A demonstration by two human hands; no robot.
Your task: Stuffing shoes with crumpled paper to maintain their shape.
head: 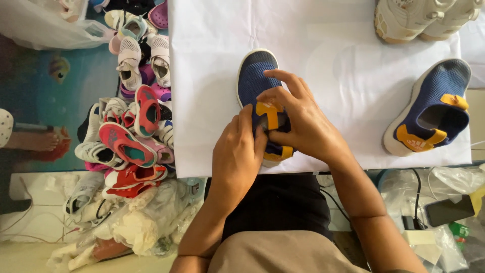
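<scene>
A small navy mesh shoe point(255, 76) with orange tabs and a white sole lies toe-away on the white table cover point(212, 60). My left hand point(236, 151) grips its heel end from the left. My right hand point(298, 119) lies over the opening, fingers curled onto the orange tongue tab. Both hands hide most of the shoe's rear half. The matching navy shoe point(432, 108) lies alone at the right, untouched.
A pair of cream shoes point(422, 17) sits at the table's far right corner. Left of the table, a heap of several children's shoes and sandals point(134, 121) fills the floor, with crumpled paper and plastic bags point(131, 222) below it. A phone point(448, 210) lies at the lower right.
</scene>
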